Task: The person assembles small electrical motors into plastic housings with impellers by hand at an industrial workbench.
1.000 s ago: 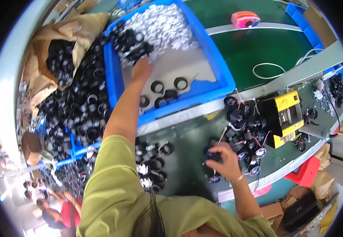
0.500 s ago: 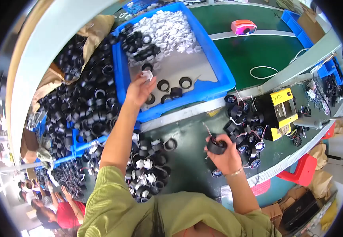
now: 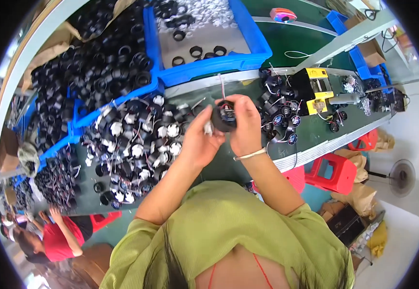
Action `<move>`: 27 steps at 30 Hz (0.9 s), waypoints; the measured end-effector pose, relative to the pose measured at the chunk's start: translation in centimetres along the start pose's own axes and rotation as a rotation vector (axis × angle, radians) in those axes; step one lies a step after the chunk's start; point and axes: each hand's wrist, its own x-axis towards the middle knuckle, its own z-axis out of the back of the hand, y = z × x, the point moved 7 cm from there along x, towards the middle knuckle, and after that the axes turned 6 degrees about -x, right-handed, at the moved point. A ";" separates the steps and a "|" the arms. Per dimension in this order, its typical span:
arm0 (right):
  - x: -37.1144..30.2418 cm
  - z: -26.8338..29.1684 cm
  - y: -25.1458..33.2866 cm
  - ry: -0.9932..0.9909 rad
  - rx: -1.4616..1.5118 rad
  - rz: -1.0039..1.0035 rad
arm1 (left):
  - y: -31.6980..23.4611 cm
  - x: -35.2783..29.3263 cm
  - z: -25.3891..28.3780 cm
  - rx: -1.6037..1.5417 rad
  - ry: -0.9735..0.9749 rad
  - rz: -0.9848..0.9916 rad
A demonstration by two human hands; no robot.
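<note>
Dark green worktop (image 3: 222, 165) stretches below both forearms. Above it, between the hands, is a black ring (image 3: 223, 120), its wired inner side facing the person, perhaps so that it can be seen. The right hand (image 3: 246, 126) is closed on the ring's right side, seemingly to steady it. The left hand (image 3: 203, 138) is drawn narrow around a small white piece (image 3: 208, 128), mostly hidden, against the ring's left side. Thin wires (image 3: 222, 85) stick out past the far edge.

Similar wired parts (image 3: 278, 103) lie in a cluster to the right, beside a yellow-and-black machine (image 3: 317, 92); a heap of parts with white pieces (image 3: 139, 139) lies left, probably for easy reach. Beyond, the walls of a blue tray (image 3: 209, 68) keep loose rings (image 3: 196, 51) and white bits (image 3: 204, 13) together.
</note>
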 end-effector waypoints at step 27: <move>-6.3 -7.4 4.2 0.401 -0.693 0.690 | -2.5 -7.8 -1.7 0.072 0.185 -0.438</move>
